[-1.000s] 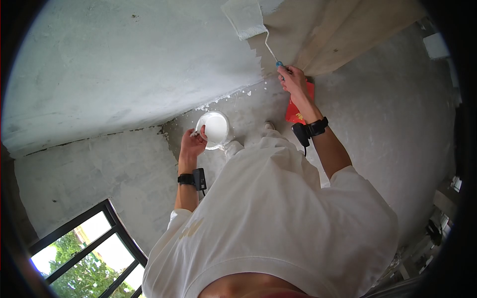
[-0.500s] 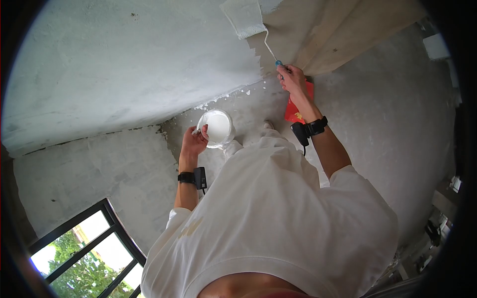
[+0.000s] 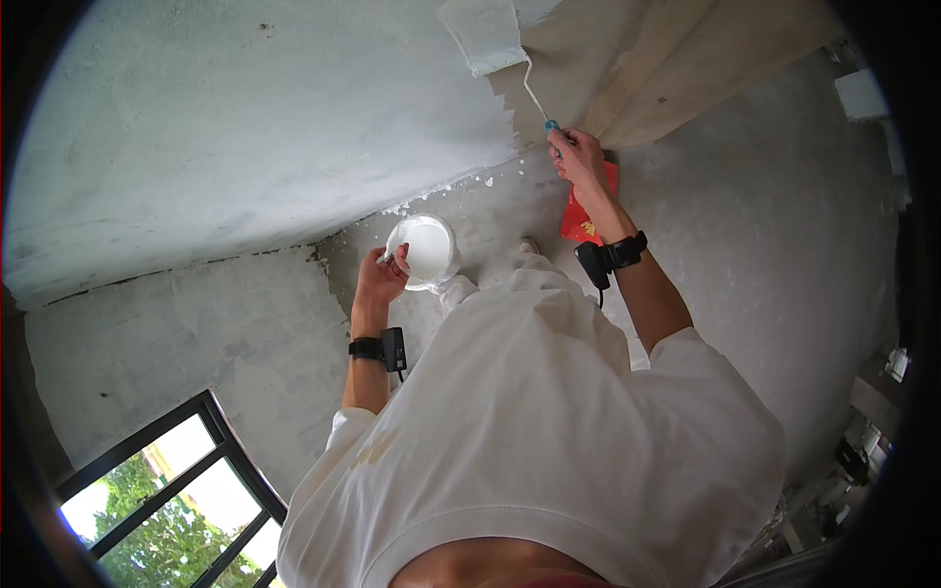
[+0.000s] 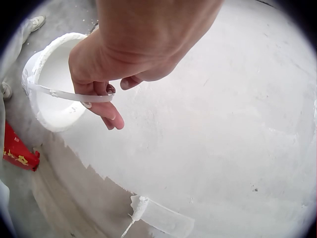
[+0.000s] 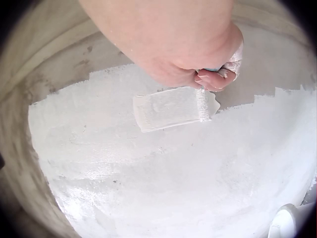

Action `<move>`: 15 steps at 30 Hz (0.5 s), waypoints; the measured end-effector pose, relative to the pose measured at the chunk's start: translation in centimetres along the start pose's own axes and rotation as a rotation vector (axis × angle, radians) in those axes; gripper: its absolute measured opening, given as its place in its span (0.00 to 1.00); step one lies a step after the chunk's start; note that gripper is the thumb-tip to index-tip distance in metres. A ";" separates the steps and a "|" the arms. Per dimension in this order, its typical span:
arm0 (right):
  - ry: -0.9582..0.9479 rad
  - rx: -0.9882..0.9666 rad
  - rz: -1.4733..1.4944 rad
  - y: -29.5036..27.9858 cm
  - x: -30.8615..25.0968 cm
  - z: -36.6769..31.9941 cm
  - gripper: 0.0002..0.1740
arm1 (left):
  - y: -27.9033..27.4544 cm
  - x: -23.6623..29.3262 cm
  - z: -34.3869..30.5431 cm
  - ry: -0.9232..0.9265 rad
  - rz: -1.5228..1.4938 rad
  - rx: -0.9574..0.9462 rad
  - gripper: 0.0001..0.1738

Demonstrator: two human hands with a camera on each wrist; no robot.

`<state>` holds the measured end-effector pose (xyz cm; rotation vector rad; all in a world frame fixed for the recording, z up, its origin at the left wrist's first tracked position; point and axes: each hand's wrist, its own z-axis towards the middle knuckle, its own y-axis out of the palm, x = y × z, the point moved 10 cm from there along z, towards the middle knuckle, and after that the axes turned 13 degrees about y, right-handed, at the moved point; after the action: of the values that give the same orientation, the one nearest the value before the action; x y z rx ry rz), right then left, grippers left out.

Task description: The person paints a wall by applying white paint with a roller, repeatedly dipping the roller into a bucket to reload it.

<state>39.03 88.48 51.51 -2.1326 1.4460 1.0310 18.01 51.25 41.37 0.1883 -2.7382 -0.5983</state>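
My left hand (image 3: 382, 274) grips the thin white handle (image 4: 64, 94) of a bucket (image 4: 30, 67), the fingers hooked through it. White paint fills part of the bucket, and its rim is caked with paint. Ahead, my right hand (image 3: 578, 162) holds a paint roller (image 3: 497, 64) by its blue grip (image 3: 551, 125). In the right wrist view the roller's white sleeve (image 5: 202, 105) lies against the wall at one end of a thick wet paint stripe (image 5: 171, 106). Paint smears the fingers of that hand.
Pale coating covers most of the wall (image 3: 245, 118), ending in a jagged edge beside a bare brownish area (image 3: 647, 69). White splatters (image 3: 490, 182) dot the floor along the wall. A red object (image 3: 588, 220) with gold marks lies by the right forearm. A black-framed window (image 3: 162, 501) is at lower left.
The bucket sways slightly beneath my left hand, first right, then back left. My right hand and the roller stay at the same spot on the wall.
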 end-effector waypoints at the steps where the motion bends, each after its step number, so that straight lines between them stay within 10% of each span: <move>1: 0.006 -0.005 0.011 0.0 0.1 0.1 0.13 | -0.1 0.0 0.1 -0.003 0.002 -0.005 0.24; 15: -0.007 -0.017 -0.011 0.0 0.6 0.7 0.13 | 1.6 0.8 -1.6 0.111 0.052 -0.009 0.16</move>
<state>38.86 88.58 50.60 -2.1442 1.4262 1.0495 17.75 51.93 43.68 0.1435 -2.6244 -0.5678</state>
